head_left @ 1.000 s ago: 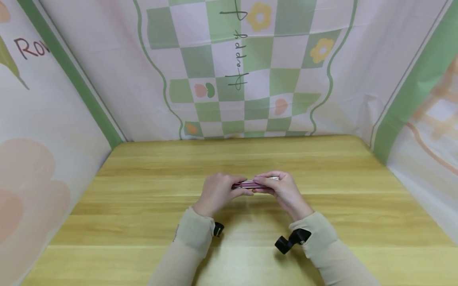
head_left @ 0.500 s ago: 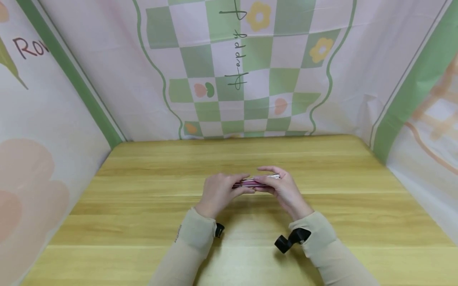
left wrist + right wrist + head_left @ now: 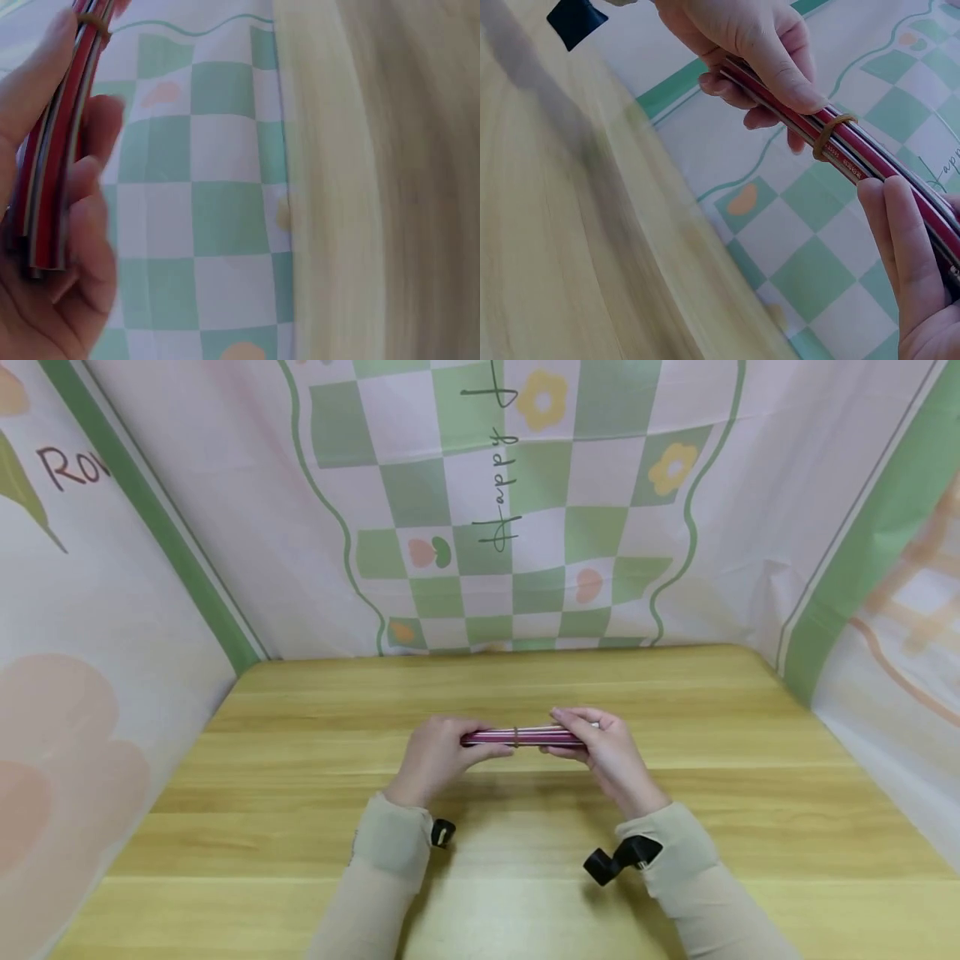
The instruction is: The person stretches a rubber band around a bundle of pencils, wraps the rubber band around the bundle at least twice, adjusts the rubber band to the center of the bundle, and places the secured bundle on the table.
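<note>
A bundle of red and dark striped pencils (image 3: 536, 737) is held level above the table, with a tan rubber band (image 3: 515, 737) round its middle. My left hand (image 3: 431, 760) grips the bundle's left end between thumb and fingers. At the other end, my right hand (image 3: 611, 764) holds the pencils with the thumb on the near side. In the left wrist view, the flat ends of the pencils (image 3: 56, 165) rest within the left hand's curled fingers. Small print shows along one pencil in the right wrist view, close to the rubber band (image 3: 831, 136). The right-hand tips are largely hidden.
Below the hands lies a wood-grain table (image 3: 517, 893). A green and white checked cloth (image 3: 480, 560) hangs behind its far edge, and printed cloth walls stand on both sides. Black wrist cameras (image 3: 618, 860) sit on the beige sleeves (image 3: 393, 852).
Both hands have moved apart, the left one further left and the right one slightly right. More of the bundle and its rubber band now shows between them.
</note>
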A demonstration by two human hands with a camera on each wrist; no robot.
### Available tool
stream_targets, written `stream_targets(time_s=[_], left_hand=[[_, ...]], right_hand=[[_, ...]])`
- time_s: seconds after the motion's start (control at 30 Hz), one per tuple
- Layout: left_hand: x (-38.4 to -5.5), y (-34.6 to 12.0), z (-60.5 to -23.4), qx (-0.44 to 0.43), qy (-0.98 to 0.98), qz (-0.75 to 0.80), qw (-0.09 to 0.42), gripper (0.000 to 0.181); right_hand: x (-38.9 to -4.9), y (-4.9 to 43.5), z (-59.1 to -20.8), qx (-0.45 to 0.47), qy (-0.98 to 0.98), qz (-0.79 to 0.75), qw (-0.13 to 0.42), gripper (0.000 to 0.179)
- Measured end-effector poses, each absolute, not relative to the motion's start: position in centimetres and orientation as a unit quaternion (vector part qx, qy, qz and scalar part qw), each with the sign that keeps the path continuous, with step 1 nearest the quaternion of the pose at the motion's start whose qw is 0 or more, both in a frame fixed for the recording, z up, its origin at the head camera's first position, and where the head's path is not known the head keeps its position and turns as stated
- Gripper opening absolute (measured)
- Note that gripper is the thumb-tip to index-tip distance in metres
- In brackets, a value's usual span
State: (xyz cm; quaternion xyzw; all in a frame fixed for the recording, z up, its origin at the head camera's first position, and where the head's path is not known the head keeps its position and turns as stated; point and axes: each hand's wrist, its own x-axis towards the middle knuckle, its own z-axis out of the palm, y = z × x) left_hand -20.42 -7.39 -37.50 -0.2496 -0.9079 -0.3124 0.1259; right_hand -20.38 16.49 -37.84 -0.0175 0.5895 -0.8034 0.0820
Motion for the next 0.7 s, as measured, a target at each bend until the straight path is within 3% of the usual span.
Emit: stream_targets(time_s=[0.3, 0.7], left_hand=[[-20.4, -6.6, -38.1, -0.259, -0.895, -0.276, 0.236, 0.034], [-20.2, -5.9, -38.5, -0.223, -0.891, -0.283, 0.275, 0.038]], right_hand=[[-20.6, 17.0, -37.8, -0.005, 0.601, -0.795, 0.088, 0.016], [-20.5, 17.2, -37.7, 0.004, 0.585, -0.806, 0.091, 0.020]])
